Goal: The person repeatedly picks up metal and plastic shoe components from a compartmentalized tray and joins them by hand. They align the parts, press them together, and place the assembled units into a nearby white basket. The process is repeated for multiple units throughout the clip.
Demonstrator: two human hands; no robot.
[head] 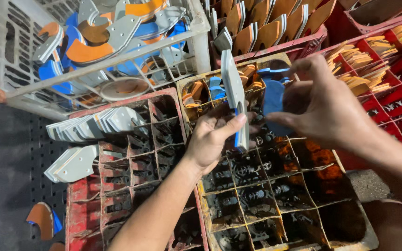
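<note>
- While your left hand (pixel 212 139) is clamped on a grey flat piece (pixel 233 90), thumb across its lower edge, it stands upright over the yellow divided crate (pixel 350 241).
- Your right hand (pixel 324 109) pinches a blue flat piece (pixel 273 100) just beside the grey one, fingers closed on it.
- Risk, in my judgement: the grey piece is held only at its bottom end; a tilt could slip it into the dark compartments below.
- Risk: the blue piece sits in fingertips only and may twist loose.
- Surroundings: a red divided crate (pixel 82 204) holds grey pieces (pixel 94 123); a white basket (pixel 5 56) carries mixed orange, blue and grey shapes; dark perforated floor (pixel 5 162), dim light.
</note>
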